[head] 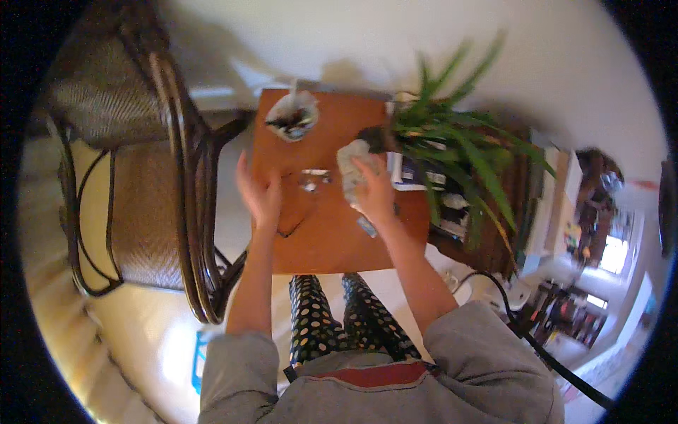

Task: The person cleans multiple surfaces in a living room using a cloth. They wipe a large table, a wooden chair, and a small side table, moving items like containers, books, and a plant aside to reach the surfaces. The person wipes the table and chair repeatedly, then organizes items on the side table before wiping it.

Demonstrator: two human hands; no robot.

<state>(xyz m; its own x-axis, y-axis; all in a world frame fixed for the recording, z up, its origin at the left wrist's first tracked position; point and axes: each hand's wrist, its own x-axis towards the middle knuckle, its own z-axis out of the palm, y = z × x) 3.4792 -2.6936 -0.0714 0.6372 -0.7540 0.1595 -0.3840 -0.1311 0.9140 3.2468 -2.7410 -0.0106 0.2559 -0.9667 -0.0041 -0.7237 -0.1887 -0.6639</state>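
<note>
My right hand (377, 193) grips a crumpled pale grey-beige cloth (350, 167) above the right part of a small reddish-brown wooden table (318, 254). My left hand (259, 193) is raised near the table's left edge, fingers apart and holding nothing. Between the hands lie some small whitish items (313, 181), too blurred to name. A thin dark cord or frame (288, 232) rests in front of them. Partly under my right wrist is a small blue packet (366, 227). A pale container (294, 116) with dark small things inside stands at the back left.
A long-leaved green plant (455, 127) leans over the table's right side, above a dark wooden cabinet (508, 201). Beside it lies a white-and-dark-blue printed box (418, 175). At left stands a chair (148, 212) with a dark curved frame. A black cable (556, 365) runs at lower right.
</note>
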